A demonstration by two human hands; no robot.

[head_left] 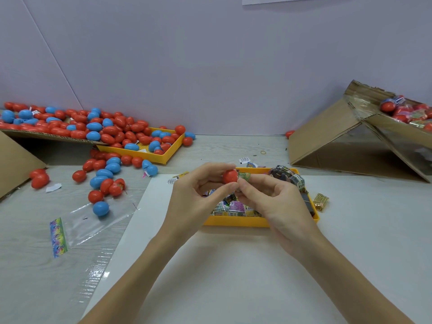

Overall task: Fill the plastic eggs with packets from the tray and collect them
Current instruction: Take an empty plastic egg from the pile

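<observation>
1. Here, the tabletop (233, 146) has a pale grey wood-grain surface, and behind it stands a plain lilac wall (187, 54). A smooth white sheet (233, 265) covers the near part of the tabletop.
2. At the far left, a brown corrugated cardboard flap (14, 160) slopes down, and a heap of glossy red and blue plastic eggs (70, 123) spills from it onto the tabletop.
3. A clear, shiny plastic bag (93, 220) with a colourful printed strip lies flat at the left, with one blue egg on it.
4. A yellow tray of eggs (163, 155) sits tilted under the edge of the heap.
5. The left hand (198, 197) has its grip closed on a red egg half (230, 176), pinched between thumb and fingers above the packet tray.
6. The right hand (273, 197) has its grip clamped on a small green printed packet (244, 176), which touches the open side of the egg half.
7. The yellow packet tray (233, 222) lies on the white sheet under both hands, full of small crinkled packets.
8. A gold foil packet (320, 201) lies just beside the right wall of the tray.
9. At the right, a tilted cardboard box (327, 136) with shiny tape holds more red eggs.
</observation>
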